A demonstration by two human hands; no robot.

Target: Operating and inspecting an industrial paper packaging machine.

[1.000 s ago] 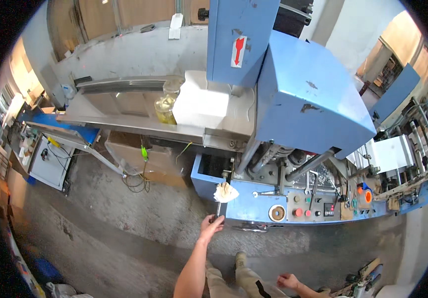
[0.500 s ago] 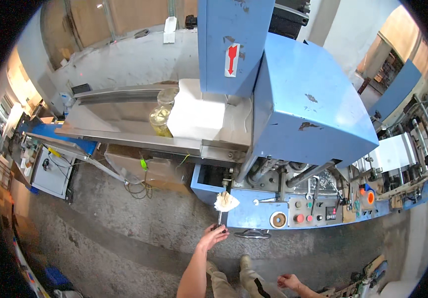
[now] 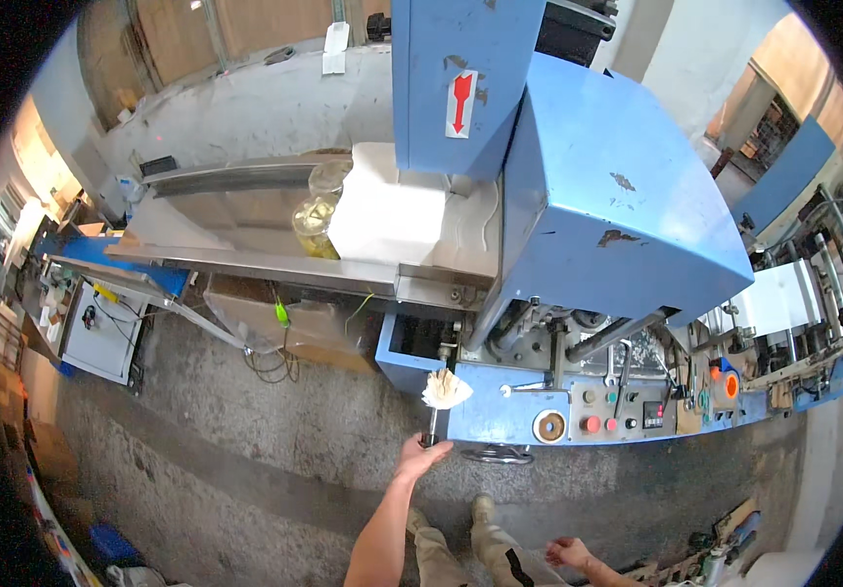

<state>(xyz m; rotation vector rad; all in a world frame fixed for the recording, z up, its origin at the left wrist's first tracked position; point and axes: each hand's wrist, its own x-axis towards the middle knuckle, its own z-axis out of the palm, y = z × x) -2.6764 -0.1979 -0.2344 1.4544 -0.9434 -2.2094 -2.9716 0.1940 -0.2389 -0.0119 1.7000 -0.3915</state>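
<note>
My left hand (image 3: 419, 458) is closed round the dark handle of a short metal rod (image 3: 432, 423). A crumpled cream-white piece, like paper or cloth (image 3: 447, 389), sits at the rod's upper end, beside the front corner of the blue machine (image 3: 500, 416). Whether the rod is fixed to the machine, I cannot tell. My right hand (image 3: 566, 553) hangs low near my right leg, away from the machine. Its fingers are loosely curled, and nothing shows in them.
Buttons sit on a control panel (image 3: 622, 419), with a tape roll (image 3: 549, 425) left of it. A wrench (image 3: 527, 388) lies above. Below the edge projects a black handwheel (image 3: 498, 455). Clear jars (image 3: 316, 235) and white sheets (image 3: 387, 220) are in the metal trough (image 3: 274, 266).
My left hand and the rod have risen slightly in the picture. The view has shifted a little. My right hand stays low by my leg.
</note>
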